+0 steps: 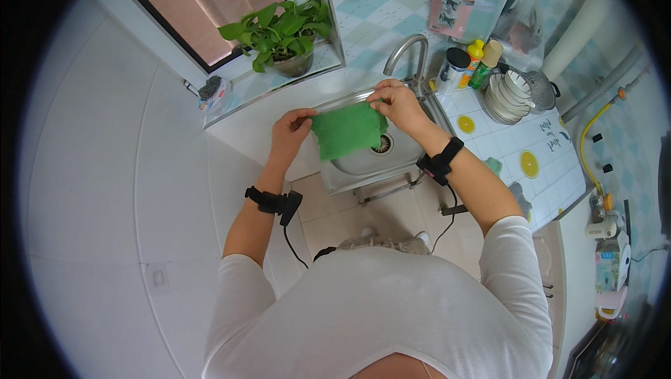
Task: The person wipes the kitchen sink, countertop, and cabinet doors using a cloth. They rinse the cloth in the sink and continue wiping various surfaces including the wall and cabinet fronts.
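Observation:
A green cloth (348,130) is spread out above the stainless steel sink (356,166). My left hand (291,133) pinches its upper left corner between thumb and fingers. My right hand (397,104) grips the upper right corner, close to the base of the curved metal faucet (421,59). The cloth hangs nearly flat between both hands and covers part of the basin. Beside its lower right edge the drain strainer (382,144) shows.
Right of the sink, a countertop (498,143) bears stacked bowls (506,98), a colander (542,90), a yellow bottle (473,59) and a black-lidded canister (453,70). A potted plant (293,64) stands on the windowsill at upper left. A grey cloth (519,198) lies at the counter's near edge.

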The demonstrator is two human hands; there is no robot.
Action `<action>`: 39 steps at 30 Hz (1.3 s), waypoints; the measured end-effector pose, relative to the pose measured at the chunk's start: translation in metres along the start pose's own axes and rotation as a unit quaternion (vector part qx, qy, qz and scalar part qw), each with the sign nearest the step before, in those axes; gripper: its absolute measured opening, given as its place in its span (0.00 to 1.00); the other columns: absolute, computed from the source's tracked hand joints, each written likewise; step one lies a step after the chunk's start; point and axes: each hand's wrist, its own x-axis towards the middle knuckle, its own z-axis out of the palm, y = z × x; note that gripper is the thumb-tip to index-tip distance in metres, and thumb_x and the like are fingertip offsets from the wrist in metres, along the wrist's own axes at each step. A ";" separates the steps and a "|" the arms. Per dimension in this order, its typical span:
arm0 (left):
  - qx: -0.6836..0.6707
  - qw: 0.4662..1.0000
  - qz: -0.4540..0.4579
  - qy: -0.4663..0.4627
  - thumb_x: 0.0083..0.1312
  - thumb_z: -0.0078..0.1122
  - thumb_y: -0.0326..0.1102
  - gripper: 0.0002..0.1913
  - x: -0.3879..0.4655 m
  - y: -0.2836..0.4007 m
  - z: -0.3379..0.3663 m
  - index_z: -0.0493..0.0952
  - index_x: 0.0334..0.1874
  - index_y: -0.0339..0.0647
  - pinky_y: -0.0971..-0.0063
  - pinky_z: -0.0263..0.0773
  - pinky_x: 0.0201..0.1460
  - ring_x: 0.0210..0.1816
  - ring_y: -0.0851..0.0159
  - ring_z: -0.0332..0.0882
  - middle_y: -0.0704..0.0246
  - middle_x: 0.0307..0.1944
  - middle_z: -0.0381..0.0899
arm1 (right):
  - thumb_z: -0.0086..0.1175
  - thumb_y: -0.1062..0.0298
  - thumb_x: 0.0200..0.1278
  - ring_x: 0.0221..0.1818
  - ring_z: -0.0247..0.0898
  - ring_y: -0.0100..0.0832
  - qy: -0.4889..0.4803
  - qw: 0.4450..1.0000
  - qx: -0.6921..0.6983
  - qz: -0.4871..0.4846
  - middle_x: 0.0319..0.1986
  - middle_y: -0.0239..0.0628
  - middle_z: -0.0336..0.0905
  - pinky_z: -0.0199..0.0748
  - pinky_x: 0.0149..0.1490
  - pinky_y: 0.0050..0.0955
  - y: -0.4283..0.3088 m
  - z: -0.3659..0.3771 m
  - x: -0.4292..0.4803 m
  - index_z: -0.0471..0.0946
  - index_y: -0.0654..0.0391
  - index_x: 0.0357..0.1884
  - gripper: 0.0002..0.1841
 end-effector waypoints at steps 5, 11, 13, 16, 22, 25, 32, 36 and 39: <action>0.029 0.996 0.061 0.064 0.64 0.57 0.21 0.11 -0.003 0.002 -0.005 0.80 0.48 0.35 0.81 0.73 0.46 0.42 0.74 0.77 0.70 0.43 0.81 | 0.65 0.74 0.50 0.37 0.78 0.36 -0.037 0.989 0.129 0.061 0.36 0.43 0.81 0.75 0.43 0.29 0.008 0.016 0.003 0.83 0.62 0.36 0.10; 0.043 0.994 -0.014 0.103 0.63 0.60 0.21 0.13 -0.010 0.002 -0.019 0.79 0.50 0.35 0.81 0.74 0.46 0.42 0.73 0.78 0.69 0.43 0.81 | 0.66 0.72 0.49 0.36 0.79 0.37 -0.082 0.992 0.064 0.067 0.33 0.44 0.82 0.75 0.43 0.30 -0.002 0.027 0.008 0.83 0.62 0.37 0.12; 0.060 0.993 -0.006 0.097 0.63 0.60 0.21 0.13 -0.013 0.002 -0.019 0.79 0.50 0.35 0.81 0.74 0.46 0.42 0.73 0.78 0.69 0.43 0.81 | 0.67 0.71 0.49 0.36 0.79 0.39 -0.088 0.995 0.028 0.048 0.33 0.45 0.82 0.75 0.43 0.31 -0.005 0.029 0.010 0.84 0.62 0.37 0.12; 0.052 0.996 -0.017 0.070 0.62 0.60 0.20 0.14 -0.016 0.002 -0.020 0.79 0.50 0.35 0.80 0.75 0.46 0.42 0.72 0.79 0.68 0.44 0.81 | 0.67 0.70 0.48 0.36 0.78 0.41 -0.108 0.994 -0.012 0.029 0.34 0.46 0.82 0.75 0.44 0.32 -0.008 0.031 0.011 0.84 0.61 0.37 0.13; 0.193 0.978 0.040 0.075 0.59 0.61 0.20 0.15 -0.030 0.007 -0.020 0.81 0.48 0.41 0.80 0.76 0.41 0.39 0.69 0.80 0.68 0.40 0.80 | 0.65 0.70 0.49 0.35 0.78 0.43 -0.161 0.985 -0.063 -0.009 0.31 0.46 0.82 0.75 0.42 0.34 -0.012 0.036 0.008 0.84 0.59 0.36 0.10; 0.283 0.956 0.061 0.046 0.59 0.61 0.21 0.11 -0.040 0.011 -0.023 0.82 0.43 0.41 0.79 0.76 0.38 0.36 0.69 0.79 0.68 0.38 0.78 | 0.62 0.71 0.53 0.34 0.79 0.43 -0.183 0.982 -0.046 -0.012 0.28 0.46 0.81 0.74 0.40 0.34 -0.016 0.041 0.006 0.82 0.59 0.36 0.08; 0.169 0.977 -0.115 0.057 0.63 0.57 0.23 0.08 -0.043 0.001 -0.030 0.78 0.43 0.35 0.77 0.76 0.37 0.38 0.70 0.81 0.65 0.43 0.80 | 0.58 0.74 0.57 0.32 0.79 0.44 -0.212 0.969 0.048 0.120 0.27 0.48 0.80 0.74 0.38 0.34 -0.022 0.067 0.011 0.79 0.61 0.38 0.07; 0.193 0.979 -0.038 0.060 0.64 0.56 0.23 0.09 -0.054 -0.015 -0.044 0.76 0.46 0.33 0.76 0.76 0.40 0.40 0.66 0.81 0.62 0.46 0.81 | 0.57 0.78 0.56 0.32 0.79 0.38 -0.144 0.989 0.008 -0.020 0.30 0.43 0.80 0.75 0.38 0.32 -0.018 0.082 0.008 0.78 0.62 0.40 0.09; 0.208 0.976 -0.009 0.057 0.62 0.58 0.23 0.10 -0.089 -0.034 -0.045 0.77 0.45 0.34 0.74 0.75 0.43 0.41 0.63 0.81 0.62 0.44 0.81 | 0.57 0.77 0.54 0.35 0.78 0.42 -0.155 0.987 0.012 -0.050 0.34 0.45 0.80 0.75 0.41 0.34 -0.005 0.088 -0.020 0.79 0.61 0.40 0.10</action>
